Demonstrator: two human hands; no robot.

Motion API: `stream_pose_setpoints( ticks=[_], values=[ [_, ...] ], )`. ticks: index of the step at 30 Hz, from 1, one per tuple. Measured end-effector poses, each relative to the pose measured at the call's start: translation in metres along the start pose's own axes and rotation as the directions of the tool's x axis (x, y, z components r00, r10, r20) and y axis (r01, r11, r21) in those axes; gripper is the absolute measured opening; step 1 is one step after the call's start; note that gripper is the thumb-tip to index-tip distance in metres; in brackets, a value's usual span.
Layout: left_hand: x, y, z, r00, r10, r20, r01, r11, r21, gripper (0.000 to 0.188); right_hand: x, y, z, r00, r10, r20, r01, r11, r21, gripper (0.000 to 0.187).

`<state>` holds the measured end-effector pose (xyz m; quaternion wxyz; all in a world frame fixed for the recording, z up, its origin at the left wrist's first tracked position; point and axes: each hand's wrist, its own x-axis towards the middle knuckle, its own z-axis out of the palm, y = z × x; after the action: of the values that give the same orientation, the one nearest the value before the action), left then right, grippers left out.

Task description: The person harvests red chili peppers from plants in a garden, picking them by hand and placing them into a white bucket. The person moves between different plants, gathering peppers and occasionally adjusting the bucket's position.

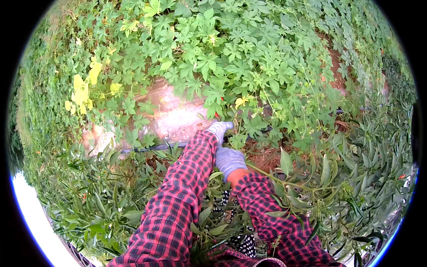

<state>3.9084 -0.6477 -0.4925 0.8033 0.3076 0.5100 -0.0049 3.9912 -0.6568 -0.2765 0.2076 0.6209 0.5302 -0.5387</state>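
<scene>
My left hand (219,129), in a pale grey-white knit glove, reaches forward to the edge of the lobed-leaf vines (231,66). Its thumb side shows and the hand looks closed, but whatever lies inside it is hidden. Just beyond its knuckles a small red thing (216,115) peeks out among the leaves; I cannot make out its kind. Right behind and below, close against the left, is my right hand (229,160) in a bluish-grey glove. Only its back and the bare wrist show; its fingers are hidden. Leafy stems (307,187) with long narrow leaves stand beside the right forearm.
Shiny plastic film (178,113) covers the soil ahead, with a dark hose (155,147) along its near edge. Reddish soil (267,155) shows right of my hands. Yellow leaves (81,93) hang at the left. Narrow-leaved plants (120,196) crowd both sides of my arms.
</scene>
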Motion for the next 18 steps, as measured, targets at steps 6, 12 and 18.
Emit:
stream_pose_setpoints(
  ticks=[6, 12, 18],
  values=[
    [-0.084, 0.033, 0.027, 0.978, -0.043, -0.206, -0.109, 0.733, -0.671, 0.037, -0.003, 0.019, 0.008, 0.833, 0.035, -0.552, 0.075, 0.981, 0.176, 0.019],
    [-0.122, 0.028, 0.041, 0.939, 0.097, -0.331, -0.337, 0.463, -0.82, 0.028, 0.018, 0.016, -0.041, 0.803, -0.019, -0.596, 0.45, 0.675, 0.585, 0.014],
    [-0.126, 0.013, 0.049, 0.85, 0.115, -0.514, -0.495, 0.508, -0.705, 0.029, 0.05, -0.028, -0.065, 0.902, -0.214, -0.375, 0.269, 0.958, 0.1, 0.031]
  ],
)
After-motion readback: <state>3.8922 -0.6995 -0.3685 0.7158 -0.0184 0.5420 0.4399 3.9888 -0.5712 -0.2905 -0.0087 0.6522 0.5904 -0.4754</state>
